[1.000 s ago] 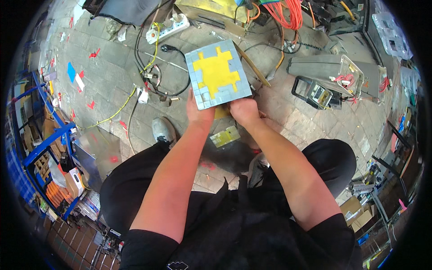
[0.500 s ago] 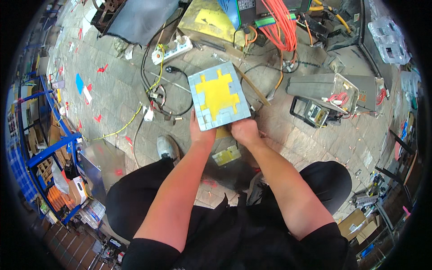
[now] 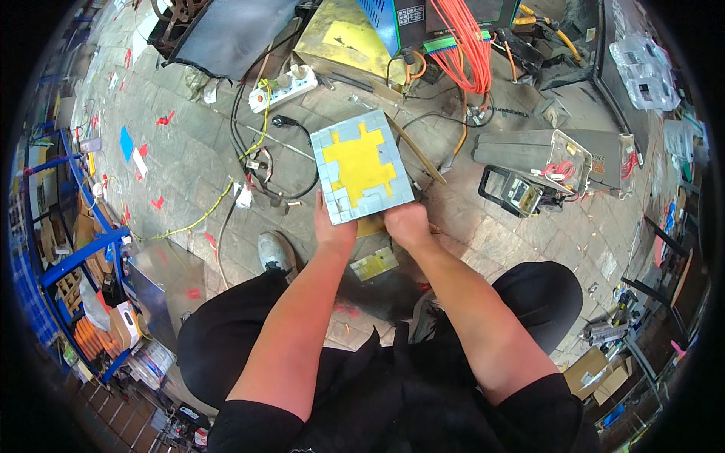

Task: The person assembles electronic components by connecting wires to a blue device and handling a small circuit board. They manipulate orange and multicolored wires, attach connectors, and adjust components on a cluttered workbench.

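Note:
A square block or box, its top yellow in the middle and bordered with grey tape-like strips, is held up in front of me, slightly tilted. My left hand grips its near left corner, the thumb along the left side. At the near right corner my right hand is curled closed, with most fingers hidden under the block. How deep the block is cannot be seen. Below it, between my feet, lies a small yellow-and-grey piece on a dark surface.
A white power strip and tangled black cables lie beyond the block. A dusty yellow box and a device with orange wires stand at the back. Grey metal housings sit to the right, and a blue rack stands left.
The block stays in both hands. It and the surroundings have shifted slightly left in the picture, and the block's near edge sits a little lower.

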Motion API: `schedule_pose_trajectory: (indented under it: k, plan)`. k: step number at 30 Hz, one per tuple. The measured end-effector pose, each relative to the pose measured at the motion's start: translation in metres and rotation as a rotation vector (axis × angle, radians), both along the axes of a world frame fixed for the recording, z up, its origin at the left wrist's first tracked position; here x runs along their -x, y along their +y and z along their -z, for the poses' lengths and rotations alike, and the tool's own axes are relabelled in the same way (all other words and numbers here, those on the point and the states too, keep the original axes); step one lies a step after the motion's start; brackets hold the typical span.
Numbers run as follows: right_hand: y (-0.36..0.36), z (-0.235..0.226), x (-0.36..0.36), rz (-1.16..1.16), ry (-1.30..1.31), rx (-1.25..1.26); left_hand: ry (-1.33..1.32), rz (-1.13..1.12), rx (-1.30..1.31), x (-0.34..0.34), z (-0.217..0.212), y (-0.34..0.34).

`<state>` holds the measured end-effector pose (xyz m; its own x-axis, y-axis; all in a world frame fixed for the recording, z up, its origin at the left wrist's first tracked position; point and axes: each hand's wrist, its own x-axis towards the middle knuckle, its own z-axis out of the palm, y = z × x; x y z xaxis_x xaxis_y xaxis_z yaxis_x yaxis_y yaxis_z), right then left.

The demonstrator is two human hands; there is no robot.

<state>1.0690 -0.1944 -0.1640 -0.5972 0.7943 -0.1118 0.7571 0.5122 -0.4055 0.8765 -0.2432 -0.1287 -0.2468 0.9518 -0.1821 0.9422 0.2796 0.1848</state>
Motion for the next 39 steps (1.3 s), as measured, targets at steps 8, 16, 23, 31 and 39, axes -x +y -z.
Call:
schedule_pose_trajectory:
  k: [8, 16, 23, 31, 39]
  plan:
    - [-0.003, -0.036, -0.027, -0.020, 0.092, 0.215, -0.168, -0.027, 0.119, 0.002, -0.024, 0.006]
    - [0.038, -0.037, -0.064, 0.379, 0.359, 0.967, 0.255, 0.243, 0.002, 0.000, -0.053, -0.015]
    - [0.000, -0.040, -0.052, 1.136, 0.848, 1.345, -0.072, 0.140, 0.619, -0.029, -0.115, -0.001]
    - [-0.003, -0.044, -0.047, 1.197, 0.969, 1.346, -0.166, -0.119, 0.291, -0.014, -0.124, 0.029]
    - [-0.018, -0.046, -0.039, 0.991, 0.769, 1.188, -0.730, -0.048, 1.024, -0.024, -0.135, 0.039]
